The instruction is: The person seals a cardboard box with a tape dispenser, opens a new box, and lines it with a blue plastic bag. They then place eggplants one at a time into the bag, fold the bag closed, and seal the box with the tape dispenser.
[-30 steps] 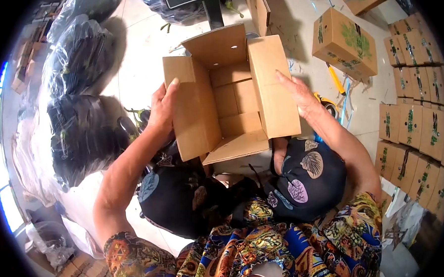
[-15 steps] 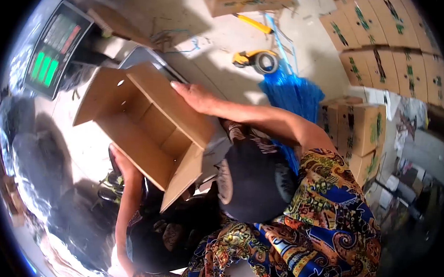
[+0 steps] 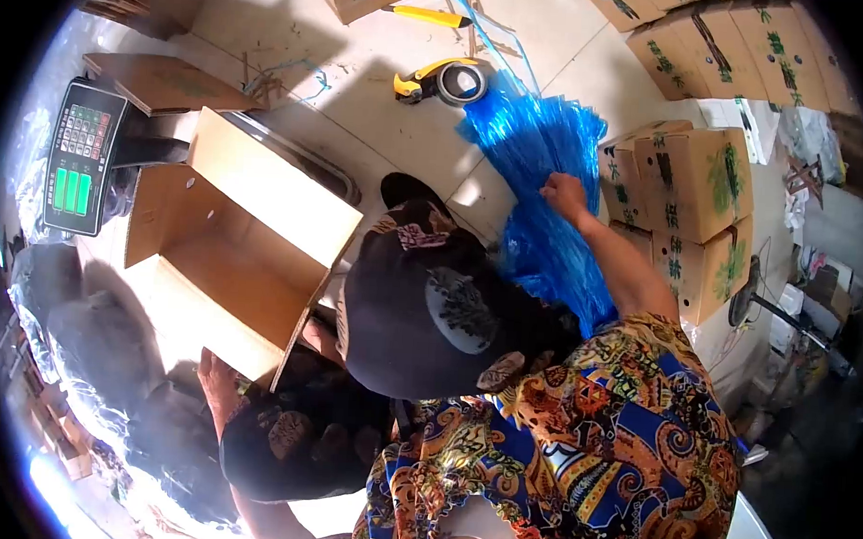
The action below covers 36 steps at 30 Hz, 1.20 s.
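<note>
An open cardboard box (image 3: 259,238) with raised flaps rests tilted to the left of my knees, its inside bare. My left hand (image 3: 218,384) is at the box's lower edge, fingers stretched toward the cardboard; a firm hold is not visible. My right hand (image 3: 566,195) has its fingers closed on a blue plastic bag (image 3: 543,144) from a bunch spread on the floor. Dark patterned cloth over my knees (image 3: 430,308) lies between the two hands.
A scale display (image 3: 78,158) with green screens stands left of the box. A tape dispenser (image 3: 442,82) and a yellow cutter (image 3: 428,17) lie on the tiles. Stacked printed cartons (image 3: 690,184) rise at the right. Dark wrapped bundles (image 3: 101,332) lie at lower left.
The box has moved down and left, toward the scale. My right hand has let go of its flap and moved right onto the blue plastic. My left hand has shifted lower.
</note>
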Tool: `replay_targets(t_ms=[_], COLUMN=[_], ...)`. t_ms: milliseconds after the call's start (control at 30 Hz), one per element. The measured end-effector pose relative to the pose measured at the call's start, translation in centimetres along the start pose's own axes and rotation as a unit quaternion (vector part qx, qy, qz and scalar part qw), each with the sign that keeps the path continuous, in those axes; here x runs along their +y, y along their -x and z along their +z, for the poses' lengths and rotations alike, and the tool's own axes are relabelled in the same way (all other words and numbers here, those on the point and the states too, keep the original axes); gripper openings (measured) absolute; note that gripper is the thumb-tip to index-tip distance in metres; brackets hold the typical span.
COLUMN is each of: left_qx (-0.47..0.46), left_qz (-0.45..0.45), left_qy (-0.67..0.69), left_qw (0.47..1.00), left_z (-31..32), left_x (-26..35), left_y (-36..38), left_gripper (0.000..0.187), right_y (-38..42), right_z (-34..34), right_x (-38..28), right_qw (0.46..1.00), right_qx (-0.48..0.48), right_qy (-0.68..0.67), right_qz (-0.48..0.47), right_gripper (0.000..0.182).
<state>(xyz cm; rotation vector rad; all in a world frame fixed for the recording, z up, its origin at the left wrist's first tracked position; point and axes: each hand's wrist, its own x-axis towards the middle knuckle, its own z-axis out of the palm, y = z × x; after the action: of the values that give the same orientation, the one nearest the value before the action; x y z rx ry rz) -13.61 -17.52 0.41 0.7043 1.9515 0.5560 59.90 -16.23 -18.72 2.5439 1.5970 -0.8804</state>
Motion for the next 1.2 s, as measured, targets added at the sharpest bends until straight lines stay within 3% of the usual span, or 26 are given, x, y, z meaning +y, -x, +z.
replay_targets(t_ms=[100, 133, 233, 267, 367, 400, 467, 500, 567, 633, 667, 700, 767, 867, 1000, 1100, 1133, 1167, 1200], left_qx=[0.006, 0.006, 0.015, 0.013, 0.026, 0.012, 0.018, 0.037, 0.059, 0.032, 0.001, -0.029, -0.09, -0.116, -0.101, -0.093, -0.095, -0.098, -0.103], left_qz=[-0.003, 0.041, 0.13, 0.127, 0.135, 0.151, 0.154, 0.197, 0.248, 0.259, 0.264, 0.268, 0.29, 0.286, 0.287, 0.298, 0.305, 0.311, 0.299], left_qy=[-0.007, -0.025, -0.07, -0.058, -0.052, -0.047, -0.024, -0.044, -0.064, -0.053, -0.044, -0.037, -0.077, -0.112, -0.121, -0.101, -0.095, -0.09, -0.083], left_qw=[1.0, 0.999, 0.989, 0.99, 0.989, 0.987, 0.988, 0.979, 0.965, 0.964, 0.964, 0.962, 0.95, 0.945, 0.945, 0.945, 0.943, 0.941, 0.945], left_z=[-0.8, -0.9, -0.4, -0.3, 0.1, -0.2, -1.6, -2.1, -0.2, 2.5, 3.3, 4.1, 5.9, 7.3, 7.4, 7.5, 7.6, 7.9, 8.4], left_x=[3.3, 4.5, 8.4, 9.4, 12.2, 13.1, 14.0, 13.8, 17.4, 20.6, 21.4, 22.1, 22.5, 22.2, 21.4, 21.5, 21.7, 22.1, 22.8], left_y=[2.0, 2.7, 5.5, 6.0, 7.1, 7.4, 6.5, 6.3, 8.0, 9.9, 10.0, 10.3, 11.1, 12.3, 12.4, 12.4, 12.5, 12.7, 13.1], left_gripper=[0.037, 0.037, 0.036, 0.036, 0.037, 0.037, 0.034, 0.032, 0.029, 0.027, 0.028, 0.029, 0.032, 0.035, 0.035, 0.036, 0.036, 0.036, 0.035], right_y=[1.1, 1.9, 2.9, 2.4, -0.3, -0.3, 0.3, 0.6, 2.6, 3.8, 2.6, 1.9, 0.9, 0.9, 2.4, 1.7, 1.4, 1.5, 3.9], right_z=[-3.6, -4.7, -6.3, -4.9, -1.1, -0.8, -3.6, -5.5, -9.0, -10.4, -9.0, -7.6, -3.2, -1.2, -4.9, -6.8, -7.3, -8.3, -11.3], right_x=[-1.6, -2.2, -2.7, -1.6, 0.2, -0.2, -1.5, -2.3, -6.8, -8.7, -7.6, -6.2, -3.0, -1.8, -2.7, -1.7, -2.1, -2.5, -6.6], right_qw=[0.985, 0.989, 0.986, 0.992, 0.967, 0.882, 0.787, 0.73, 0.87, 0.984, 0.997, 0.999, 0.997, 0.99, 0.995, 0.971, 0.922, 0.833, 0.793], right_qx=[-0.03, 0.03, 0.068, 0.091, 0.049, -0.003, -0.092, -0.137, -0.107, -0.03, -0.029, -0.029, 0.062, 0.039, 0.077, 0.109, 0.037, -0.037, -0.024], right_qy=[-0.162, -0.145, -0.133, -0.033, -0.247, -0.466, -0.593, -0.647, -0.464, -0.175, -0.07, -0.027, 0.029, -0.098, -0.065, -0.201, -0.385, -0.552, -0.604], right_qz=[0.052, 0.022, -0.074, -0.084, 0.037, 0.075, 0.14, 0.17, 0.126, -0.015, -0.02, -0.026, -0.031, 0.099, 0.009, -0.074, -0.024, 0.028, 0.075], right_gripper=[0.024, 0.02, 0.017, 0.017, 0.017, 0.019, 0.019, 0.019, 0.041, 0.056, 0.074, 0.073, 0.054, 0.028, 0.022, 0.022, 0.021, 0.021, 0.026])
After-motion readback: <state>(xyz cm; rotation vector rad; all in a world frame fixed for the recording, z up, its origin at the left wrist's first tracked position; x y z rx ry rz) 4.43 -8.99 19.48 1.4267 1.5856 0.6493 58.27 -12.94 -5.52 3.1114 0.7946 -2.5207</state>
